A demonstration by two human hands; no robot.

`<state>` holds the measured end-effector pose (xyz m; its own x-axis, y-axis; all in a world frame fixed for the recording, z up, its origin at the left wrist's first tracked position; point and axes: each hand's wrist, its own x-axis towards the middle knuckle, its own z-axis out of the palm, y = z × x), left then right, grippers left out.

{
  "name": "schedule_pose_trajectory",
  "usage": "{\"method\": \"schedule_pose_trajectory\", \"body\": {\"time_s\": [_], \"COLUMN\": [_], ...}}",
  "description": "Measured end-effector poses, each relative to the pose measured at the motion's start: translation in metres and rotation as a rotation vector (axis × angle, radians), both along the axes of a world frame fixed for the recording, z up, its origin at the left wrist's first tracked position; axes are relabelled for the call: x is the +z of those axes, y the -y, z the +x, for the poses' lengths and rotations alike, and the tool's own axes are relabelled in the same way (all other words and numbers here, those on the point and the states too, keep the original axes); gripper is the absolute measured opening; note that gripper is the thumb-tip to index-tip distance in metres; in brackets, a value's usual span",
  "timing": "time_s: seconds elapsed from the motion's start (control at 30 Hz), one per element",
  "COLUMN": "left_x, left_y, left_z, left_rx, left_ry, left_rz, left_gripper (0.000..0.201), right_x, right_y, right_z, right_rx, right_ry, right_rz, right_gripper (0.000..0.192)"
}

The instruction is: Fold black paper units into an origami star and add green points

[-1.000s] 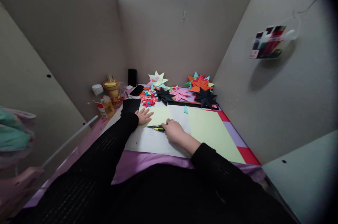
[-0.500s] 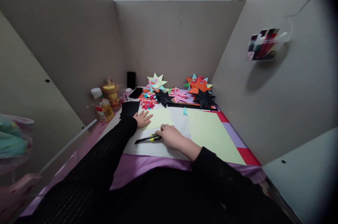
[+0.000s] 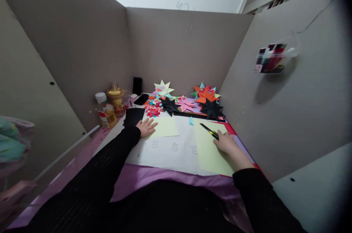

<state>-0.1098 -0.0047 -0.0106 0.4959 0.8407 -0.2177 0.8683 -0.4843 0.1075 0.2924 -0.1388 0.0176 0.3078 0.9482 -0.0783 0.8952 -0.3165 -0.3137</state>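
Observation:
My left hand (image 3: 147, 127) lies flat, fingers spread, on the left edge of a small pale green paper square (image 3: 164, 126) that sits on a white cutting mat (image 3: 170, 148). My right hand (image 3: 226, 141) holds a black and yellow utility knife (image 3: 209, 131) over a larger pale green sheet (image 3: 210, 145) at the right of the mat. The knife's tip points up and to the left.
Folded paper stars (image 3: 189, 100) in black, orange, pink and green are piled at the back of the desk. Bottles and a jar (image 3: 112, 106) stand at the back left, beside a black phone (image 3: 137, 85). Grey partition walls close in three sides.
My right hand has carried the knife from the middle of the mat, beside the small square, over to the large green sheet at the right. The left hand stays on the small square.

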Motion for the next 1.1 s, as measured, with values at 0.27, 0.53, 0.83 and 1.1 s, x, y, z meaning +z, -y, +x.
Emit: {"method": "schedule_pose_trajectory", "body": {"time_s": [0.27,0.53,0.83,1.1], "left_x": [-0.011,-0.014,-0.011,-0.004], "left_y": [0.016,0.021,0.025,0.026], "left_z": [-0.006,-0.010,-0.021,-0.026], "left_rx": [-0.008,-0.018,0.098,0.493], "left_ry": [0.159,0.340,0.623,0.745], "left_rz": [0.235,0.381,0.575,0.622], "left_gripper": [0.053,0.044,0.030,0.041], "right_x": [-0.001,-0.025,-0.053,-0.051], "right_y": [-0.034,-0.089,-0.093,-0.112], "right_z": [-0.095,-0.137,-0.137,-0.102], "right_rx": [0.308,0.191,0.174,0.113], "right_ry": [-0.733,-1.119,-1.130,-1.252], "right_rz": [0.003,0.035,0.248,0.395], "right_gripper": [0.056,0.035,0.058,0.029]}}
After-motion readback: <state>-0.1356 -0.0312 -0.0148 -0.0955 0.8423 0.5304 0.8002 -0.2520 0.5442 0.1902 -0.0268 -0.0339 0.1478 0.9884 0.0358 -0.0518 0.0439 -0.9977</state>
